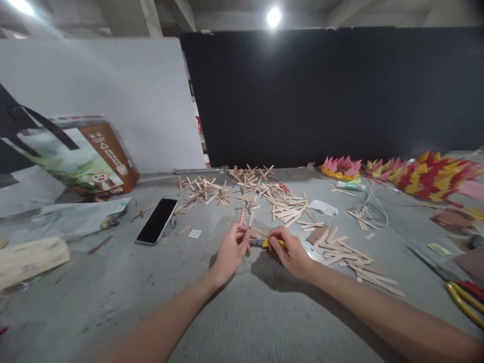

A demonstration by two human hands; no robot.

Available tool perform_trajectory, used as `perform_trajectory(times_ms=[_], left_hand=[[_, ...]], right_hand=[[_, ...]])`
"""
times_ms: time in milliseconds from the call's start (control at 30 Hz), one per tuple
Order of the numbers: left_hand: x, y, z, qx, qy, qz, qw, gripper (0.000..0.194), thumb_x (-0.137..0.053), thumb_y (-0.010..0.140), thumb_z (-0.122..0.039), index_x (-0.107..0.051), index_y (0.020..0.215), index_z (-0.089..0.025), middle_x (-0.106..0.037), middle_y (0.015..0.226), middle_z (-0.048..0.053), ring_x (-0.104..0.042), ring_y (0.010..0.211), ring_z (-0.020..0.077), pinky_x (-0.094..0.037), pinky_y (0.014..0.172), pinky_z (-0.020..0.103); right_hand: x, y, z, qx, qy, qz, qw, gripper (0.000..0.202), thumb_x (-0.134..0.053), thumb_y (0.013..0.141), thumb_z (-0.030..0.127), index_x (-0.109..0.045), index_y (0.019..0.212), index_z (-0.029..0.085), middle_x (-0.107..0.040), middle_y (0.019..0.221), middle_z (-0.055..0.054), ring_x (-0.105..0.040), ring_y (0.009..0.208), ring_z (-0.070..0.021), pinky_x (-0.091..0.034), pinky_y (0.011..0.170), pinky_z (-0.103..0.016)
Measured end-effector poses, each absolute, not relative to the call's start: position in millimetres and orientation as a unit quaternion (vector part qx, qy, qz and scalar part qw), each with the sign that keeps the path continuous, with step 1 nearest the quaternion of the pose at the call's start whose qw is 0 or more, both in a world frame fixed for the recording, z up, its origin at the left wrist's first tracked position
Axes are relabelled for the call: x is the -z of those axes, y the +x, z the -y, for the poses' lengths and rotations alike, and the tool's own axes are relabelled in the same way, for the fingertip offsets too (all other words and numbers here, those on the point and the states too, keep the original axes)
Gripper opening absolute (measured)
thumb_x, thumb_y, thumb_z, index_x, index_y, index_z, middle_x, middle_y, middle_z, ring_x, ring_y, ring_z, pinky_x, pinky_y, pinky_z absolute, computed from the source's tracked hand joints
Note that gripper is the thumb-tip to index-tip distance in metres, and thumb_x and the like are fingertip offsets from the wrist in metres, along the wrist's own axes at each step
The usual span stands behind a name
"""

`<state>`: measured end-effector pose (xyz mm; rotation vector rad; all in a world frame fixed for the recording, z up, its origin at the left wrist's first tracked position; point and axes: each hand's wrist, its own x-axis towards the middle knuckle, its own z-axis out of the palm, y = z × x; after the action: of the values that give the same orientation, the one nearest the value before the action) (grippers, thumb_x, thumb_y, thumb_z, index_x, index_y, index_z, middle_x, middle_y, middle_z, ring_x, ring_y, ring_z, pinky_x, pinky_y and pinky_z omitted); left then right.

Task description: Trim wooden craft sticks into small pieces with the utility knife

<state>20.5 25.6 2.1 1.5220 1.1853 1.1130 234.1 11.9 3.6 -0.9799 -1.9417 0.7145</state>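
My left hand (232,249) is closed at the middle of the grey table (212,322), its fingers pinched on a wooden stick (251,218). A thin red-and-white strip (242,215) rises from just beyond those fingertips. On the right, my right hand (289,249) is wrapped round a cutter with a yellow handle (279,242). The cutter's grey front end (257,243) points left and reaches the left fingertips; whether it touches the stick is hidden. Loose wooden sticks (291,207) lie just beyond both hands.
A black phone (157,221) and a printed bag (94,159) are at the left. More sticks (351,254) spread beside my right forearm. Scissors with yellow handles (463,302) lie far right. Folded paper pieces (431,174) stand at the back right, near a white cable (381,204).
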Motion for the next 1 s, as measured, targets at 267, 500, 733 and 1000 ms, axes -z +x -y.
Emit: perform_trajectory(times_ms=[267, 500, 733, 1000], left_hand=[[-6.0, 24.2, -5.6, -0.388, 0.712, -0.511, 0.284, 0.014, -0.054, 0.1, -0.034, -0.059, 0.097, -0.022, -0.075, 0.088, 0.003, -0.07, 0.073, 0.0159, -0.05, 0.073, 0.027], [-10.4, 23.0, -5.0, -0.397, 0.698, -0.508, 0.312, 0.017, -0.053, 0.101, -0.035, -0.061, 0.106, -0.022, -0.075, 0.094, 0.003, -0.07, 0.078, 0.0163, -0.051, 0.072, 0.027], [-6.8, 25.2, -16.4, -0.422, 0.675, -0.451, 0.403, 0.023, -0.047, 0.103, -0.04, -0.059, 0.1, -0.021, -0.071, 0.084, 0.001, -0.063, 0.06, 0.0128, -0.048, 0.062, 0.025], [-13.8, 25.9, -16.1, -0.442, 0.654, -0.44, 0.429, 0.022, -0.049, 0.103, -0.039, -0.056, 0.092, -0.02, -0.065, 0.073, -0.001, -0.058, 0.056, 0.0115, -0.046, 0.059, 0.023]], right_hand=[[-7.7, 224.3, 1.5, -0.163, -0.359, 0.849, 0.352, 0.017, -0.038, 0.111, 0.029, -0.054, 0.109, 0.025, -0.065, 0.098, -0.007, -0.064, 0.086, -0.0204, -0.05, 0.08, -0.032], [-1.9, 225.3, -5.0, -0.241, -0.362, 0.802, 0.41, 0.017, -0.041, 0.11, 0.035, -0.055, 0.106, 0.025, -0.064, 0.1, -0.006, -0.062, 0.089, -0.02, -0.05, 0.083, -0.033], [-6.5, 226.1, -15.5, -0.387, -0.388, 0.647, 0.53, 0.029, -0.051, 0.105, 0.05, -0.057, 0.093, 0.024, -0.053, 0.074, 0.001, -0.051, 0.065, -0.0161, -0.046, 0.062, -0.029], [-9.4, 225.8, -17.5, -0.436, -0.379, 0.613, 0.539, 0.035, -0.06, 0.1, 0.057, -0.059, 0.09, 0.023, -0.049, 0.069, 0.003, -0.046, 0.061, -0.0147, -0.042, 0.058, -0.028]])
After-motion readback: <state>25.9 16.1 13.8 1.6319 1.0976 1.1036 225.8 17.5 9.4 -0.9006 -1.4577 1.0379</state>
